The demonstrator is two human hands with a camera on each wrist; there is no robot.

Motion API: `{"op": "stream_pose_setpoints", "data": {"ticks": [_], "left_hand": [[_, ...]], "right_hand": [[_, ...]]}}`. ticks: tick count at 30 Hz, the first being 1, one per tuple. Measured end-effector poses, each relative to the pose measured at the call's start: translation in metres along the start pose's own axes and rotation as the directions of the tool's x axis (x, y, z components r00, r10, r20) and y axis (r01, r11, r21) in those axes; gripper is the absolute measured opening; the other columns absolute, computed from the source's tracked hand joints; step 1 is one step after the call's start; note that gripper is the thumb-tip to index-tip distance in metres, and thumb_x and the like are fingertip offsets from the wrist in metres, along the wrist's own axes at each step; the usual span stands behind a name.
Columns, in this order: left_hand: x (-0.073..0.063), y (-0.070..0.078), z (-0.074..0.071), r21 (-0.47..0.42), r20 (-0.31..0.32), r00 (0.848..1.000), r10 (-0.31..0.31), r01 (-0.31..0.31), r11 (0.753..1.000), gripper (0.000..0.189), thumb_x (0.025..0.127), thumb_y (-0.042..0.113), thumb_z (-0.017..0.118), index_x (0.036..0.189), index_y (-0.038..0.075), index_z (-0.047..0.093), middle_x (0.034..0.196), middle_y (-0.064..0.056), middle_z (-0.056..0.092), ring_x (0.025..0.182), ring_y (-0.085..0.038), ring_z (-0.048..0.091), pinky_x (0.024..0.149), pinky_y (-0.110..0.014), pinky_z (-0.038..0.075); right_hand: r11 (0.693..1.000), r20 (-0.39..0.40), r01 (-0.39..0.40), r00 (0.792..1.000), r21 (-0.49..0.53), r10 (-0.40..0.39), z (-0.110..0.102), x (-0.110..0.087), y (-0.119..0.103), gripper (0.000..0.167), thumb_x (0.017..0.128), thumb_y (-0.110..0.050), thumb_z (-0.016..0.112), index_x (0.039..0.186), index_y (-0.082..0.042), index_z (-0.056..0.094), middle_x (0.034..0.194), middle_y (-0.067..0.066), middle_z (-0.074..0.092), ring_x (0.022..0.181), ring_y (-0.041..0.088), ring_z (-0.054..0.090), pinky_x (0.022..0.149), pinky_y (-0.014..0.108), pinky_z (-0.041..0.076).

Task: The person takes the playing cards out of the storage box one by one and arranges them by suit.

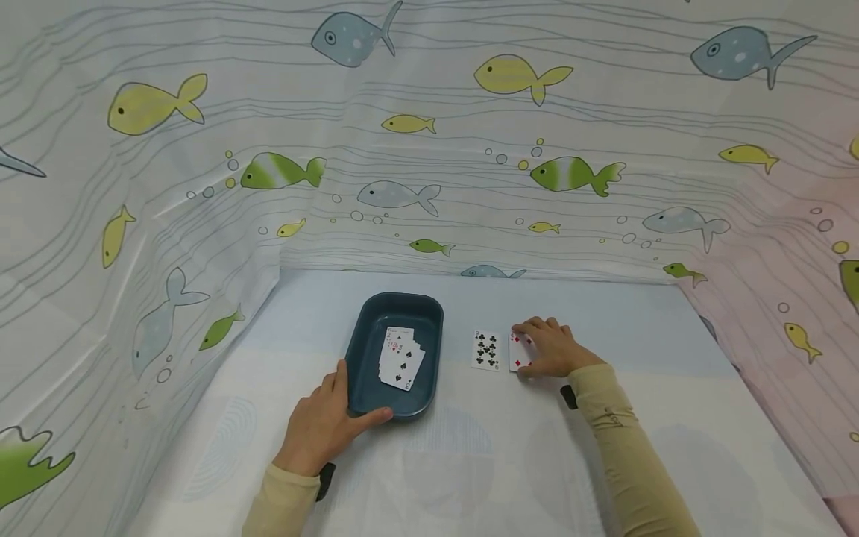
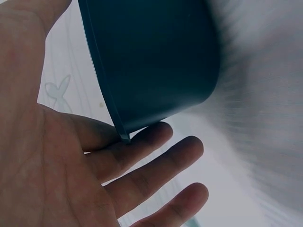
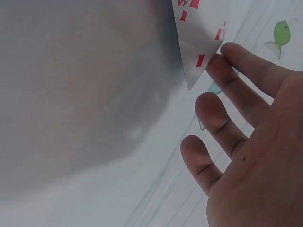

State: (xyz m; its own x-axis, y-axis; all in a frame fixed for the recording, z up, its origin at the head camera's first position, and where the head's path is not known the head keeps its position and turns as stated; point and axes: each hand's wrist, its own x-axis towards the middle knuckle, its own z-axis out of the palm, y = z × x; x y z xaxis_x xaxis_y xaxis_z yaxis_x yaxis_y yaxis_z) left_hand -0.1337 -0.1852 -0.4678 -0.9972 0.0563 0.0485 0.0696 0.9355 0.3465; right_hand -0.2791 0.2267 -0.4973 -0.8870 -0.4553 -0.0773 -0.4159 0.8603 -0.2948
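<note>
My left hand [image 1: 322,421] rests at the near left corner of a dark blue tray [image 1: 353,350], thumb along the near rim and fingers on the left side. In the left wrist view those fingers lie fairly straight against its outer wall. Several playing cards [image 1: 403,365] lie fanned face up in the tray, a spade card on top. My right hand [image 1: 553,349] holds a red diamond playing card [image 1: 516,358] by its edges, thumb at the near edge and fingertips at the far one. The palm and fingers hide part of this card. In the right wrist view one corner points down.
A clubs card [image 1: 486,350] lies face up between the tray and the right hand. A pale patterned cloth [image 1: 456,462] covers the table. Behind and at both sides rise fabric walls [image 1: 470,201] printed with fish.
</note>
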Motion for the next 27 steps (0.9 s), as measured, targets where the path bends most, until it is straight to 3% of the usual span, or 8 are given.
{"op": "stream_pose_setpoints", "data": {"ticks": [9, 27], "left_hand": [[-0.0010, 0.0018, -0.0006, -0.003, 0.012, 1.000, -0.010, 0.010, 1.000, 0.128, 0.076, 0.085, 0.061, 0.152, -0.013, 0.030, 0.135, -0.031, 0.055, 0.112, -0.043, 0.063, 0.086, -0.057, 0.051], [-0.0014, 0.0003, 0.0020, -0.018, 0.016, 1.000, -0.025, 0.025, 1.000, 0.130, 0.075, 0.086, 0.061, 0.153, -0.012, 0.028, 0.138, -0.031, 0.053, 0.114, -0.044, 0.062, 0.087, -0.059, 0.050]], "right_hand": [[1.000, 0.046, -0.032, 0.998, 0.002, 0.031, 0.0016, 0.0012, -0.0041, 0.083, 0.070, -0.036, 0.084, 0.144, -0.013, 0.055, 0.142, 0.014, 0.050, 0.125, 0.040, 0.044, 0.093, 0.057, 0.035], [0.999, 0.036, -0.048, 0.998, -0.014, 0.048, 0.0028, -0.0010, -0.0068, 0.083, 0.071, -0.036, 0.082, 0.145, -0.013, 0.053, 0.143, 0.015, 0.049, 0.124, 0.041, 0.045, 0.094, 0.060, 0.036]]}}
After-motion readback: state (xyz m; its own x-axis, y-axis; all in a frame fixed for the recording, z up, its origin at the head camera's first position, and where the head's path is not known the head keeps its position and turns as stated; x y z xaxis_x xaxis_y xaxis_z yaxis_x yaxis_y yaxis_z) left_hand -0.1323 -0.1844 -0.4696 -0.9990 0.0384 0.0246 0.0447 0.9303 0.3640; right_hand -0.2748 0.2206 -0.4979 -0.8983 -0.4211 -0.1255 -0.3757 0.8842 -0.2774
